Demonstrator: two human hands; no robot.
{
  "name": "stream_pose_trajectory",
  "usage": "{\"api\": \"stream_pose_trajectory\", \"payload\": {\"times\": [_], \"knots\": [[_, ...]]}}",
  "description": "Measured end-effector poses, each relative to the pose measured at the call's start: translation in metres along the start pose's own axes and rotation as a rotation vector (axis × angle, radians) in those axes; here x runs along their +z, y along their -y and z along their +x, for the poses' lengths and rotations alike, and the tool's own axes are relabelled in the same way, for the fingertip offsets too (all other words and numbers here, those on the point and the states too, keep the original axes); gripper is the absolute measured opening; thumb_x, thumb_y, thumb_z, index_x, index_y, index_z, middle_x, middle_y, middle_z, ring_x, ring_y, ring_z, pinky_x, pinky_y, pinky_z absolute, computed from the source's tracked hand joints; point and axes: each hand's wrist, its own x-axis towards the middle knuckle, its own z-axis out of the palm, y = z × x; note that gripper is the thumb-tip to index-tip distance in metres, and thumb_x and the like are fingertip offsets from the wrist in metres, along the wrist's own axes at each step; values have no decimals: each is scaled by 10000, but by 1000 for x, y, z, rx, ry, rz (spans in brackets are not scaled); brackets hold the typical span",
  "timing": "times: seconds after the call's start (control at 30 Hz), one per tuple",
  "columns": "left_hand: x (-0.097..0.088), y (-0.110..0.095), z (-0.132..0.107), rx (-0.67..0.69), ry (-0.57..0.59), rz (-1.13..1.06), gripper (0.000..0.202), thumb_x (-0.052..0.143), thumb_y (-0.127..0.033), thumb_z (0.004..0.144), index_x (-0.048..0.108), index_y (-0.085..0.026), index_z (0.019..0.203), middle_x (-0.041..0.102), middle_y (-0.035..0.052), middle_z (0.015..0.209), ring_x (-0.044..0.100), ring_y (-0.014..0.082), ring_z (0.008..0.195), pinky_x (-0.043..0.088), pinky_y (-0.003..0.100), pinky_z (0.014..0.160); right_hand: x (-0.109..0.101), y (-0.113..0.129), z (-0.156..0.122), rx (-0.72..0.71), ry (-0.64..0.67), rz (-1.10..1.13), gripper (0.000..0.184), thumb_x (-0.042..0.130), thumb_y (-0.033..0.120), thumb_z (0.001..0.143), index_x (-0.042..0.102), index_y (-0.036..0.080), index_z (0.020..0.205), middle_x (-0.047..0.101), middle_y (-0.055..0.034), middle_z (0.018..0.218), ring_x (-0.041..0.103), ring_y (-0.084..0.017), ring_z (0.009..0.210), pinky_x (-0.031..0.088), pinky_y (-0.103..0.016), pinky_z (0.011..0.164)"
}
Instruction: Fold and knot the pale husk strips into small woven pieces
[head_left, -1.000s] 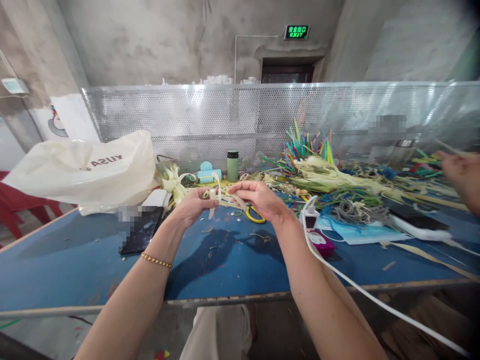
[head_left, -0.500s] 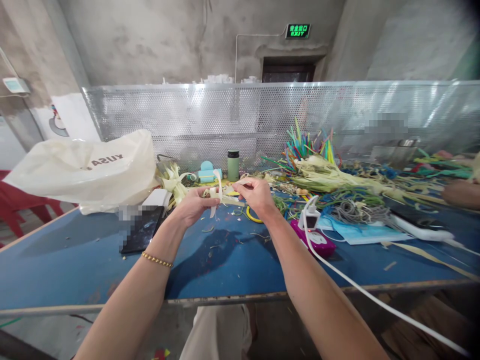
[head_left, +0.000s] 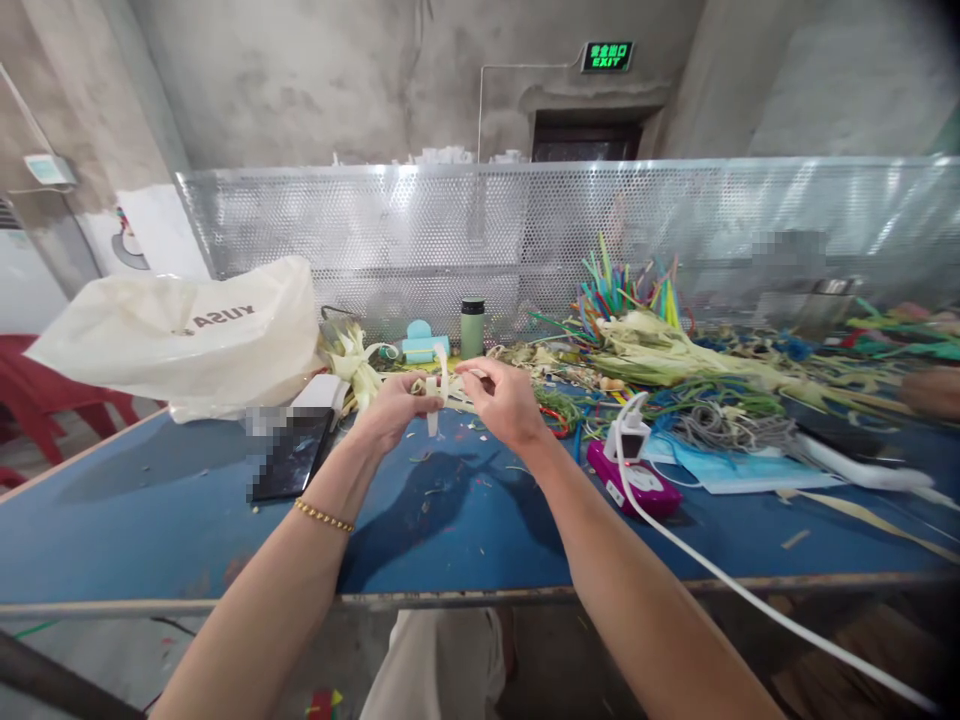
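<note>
Above the blue table, my left hand is closed on a folded pale husk strip; one end curls up and a short tail hangs down. Facing it from the right, my right hand pinches with thumb and forefinger close to the strip. The part of the strip at its fingertips is thin and partly hidden. Beyond my left hand lies a bundle of pale corn husks.
A white plastic bag and black tablet lie left. Behind stand a green bottle and a perforated metal screen. Right are husks, grey cords, a purple power strip with white cable, and another person's hand.
My right hand has moved a little left, its fingertips nearer the strip in my left hand. The whole view has shifted slightly. The left hand keeps its hold.
</note>
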Motion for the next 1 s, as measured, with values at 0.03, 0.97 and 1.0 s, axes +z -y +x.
{"api": "stream_pose_trajectory", "payload": {"times": [0.03,0.97,1.0], "knots": [[1,-1,-1,-5,19,-8,267,775,-145,515,677,-124,762,568,-20,607,457,83,536,324,241,537,1,2,-1,-33,13,-32,218,512,192,818,711,152,898,712,-53,811,576,-128,630,424,-238,585],[0,-9,-5,-138,142,-184,267,835,-89,492,586,-120,582,561,-20,561,517,74,529,382,228,534,-19,12,1,23,231,255,284,583,425,894,723,185,833,543,-18,775,505,-106,661,413,-253,612],[1,-9,-5,-139,139,-184,274,837,-90,488,581,-122,577,562,-21,560,523,76,532,389,227,538,-18,10,1,45,249,276,298,570,437,899,718,182,853,524,-7,732,471,-100,615,388,-248,568]]}}
